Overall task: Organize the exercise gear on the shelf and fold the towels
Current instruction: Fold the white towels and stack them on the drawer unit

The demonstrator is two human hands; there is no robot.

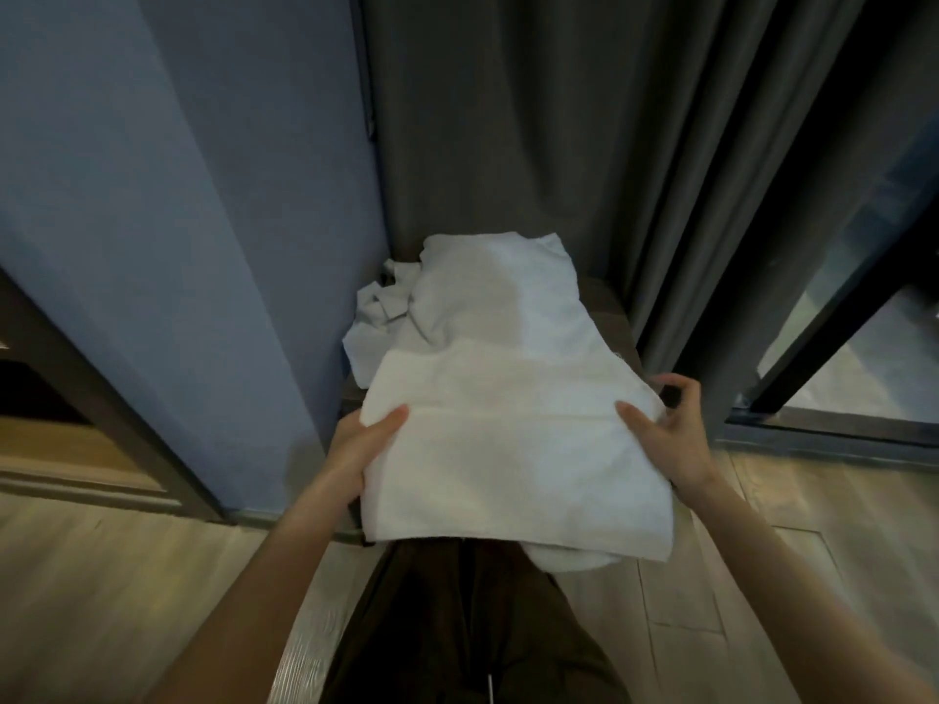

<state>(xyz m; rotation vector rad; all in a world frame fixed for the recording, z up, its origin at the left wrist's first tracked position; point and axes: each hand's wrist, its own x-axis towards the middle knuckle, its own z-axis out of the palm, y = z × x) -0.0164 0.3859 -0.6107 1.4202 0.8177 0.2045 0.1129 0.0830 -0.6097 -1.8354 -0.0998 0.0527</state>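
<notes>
A white towel [513, 449], folded over once, lies spread across a narrow dark surface [607, 302] in front of me, its near edge hanging toward my legs. My left hand [363, 442] grips the towel's left edge, thumb on top and fingers underneath. My right hand [673, 429] holds the right edge, thumb pressed on the cloth and fingers curled behind it. Behind it lies a second, crumpled white towel [386, 307], partly covered by the first.
A blue wall [178, 221] rises at the left and a dark grey curtain [559, 144] hangs behind the surface. A black-framed glass door [838, 348] stands at the right. Wooden shelving [61, 439] shows at the far left, above a light wood floor [127, 576].
</notes>
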